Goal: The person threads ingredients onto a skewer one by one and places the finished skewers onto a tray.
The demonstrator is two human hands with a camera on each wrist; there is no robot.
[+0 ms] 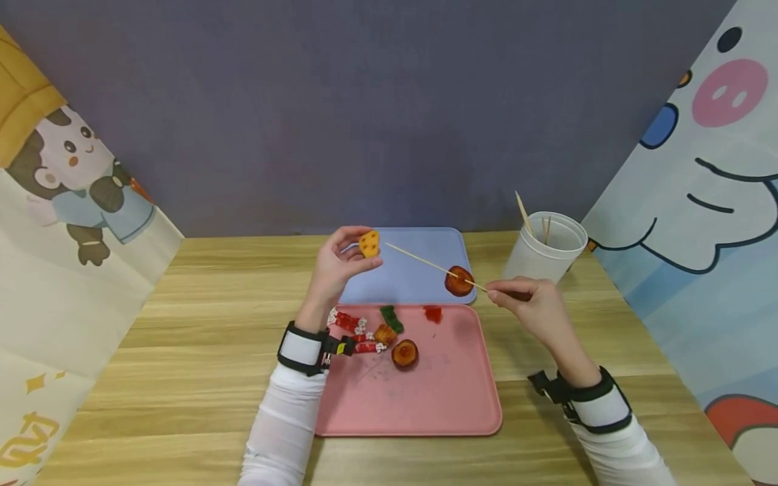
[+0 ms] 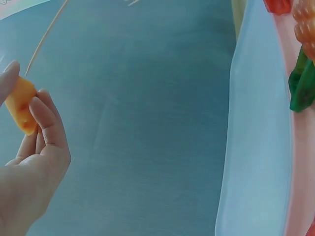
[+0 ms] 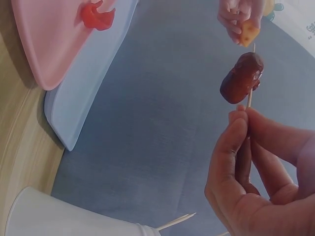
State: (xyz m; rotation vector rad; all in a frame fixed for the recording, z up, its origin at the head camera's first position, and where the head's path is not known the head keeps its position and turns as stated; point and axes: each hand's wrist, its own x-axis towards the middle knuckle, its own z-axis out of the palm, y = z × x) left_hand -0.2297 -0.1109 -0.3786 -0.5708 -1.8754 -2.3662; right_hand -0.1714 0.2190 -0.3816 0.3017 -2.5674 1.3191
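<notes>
My left hand (image 1: 340, 263) pinches a yellow wedge-shaped food piece with brown spots (image 1: 369, 244) between thumb and fingers. In my right hand (image 1: 535, 304) is the lower end of a thin bamboo skewer (image 1: 419, 258), held by the fingertips. A round, glossy reddish-brown food piece (image 3: 242, 77) is threaded on the skewer, a little above those fingertips. The skewer's bare tip points toward the yellow piece; a small gap shows between them in the head view. Both hands are raised around the blue tray (image 1: 419, 236).
A pink tray (image 1: 437, 398) lies in front, holding red-and-white pieces (image 1: 348, 322), a green piece (image 1: 392, 318), a golden piece (image 1: 385, 334), a round brown piece (image 1: 404, 354) and a red piece (image 1: 433, 314). At the back right stands a white cup (image 1: 537, 260) with several sticks.
</notes>
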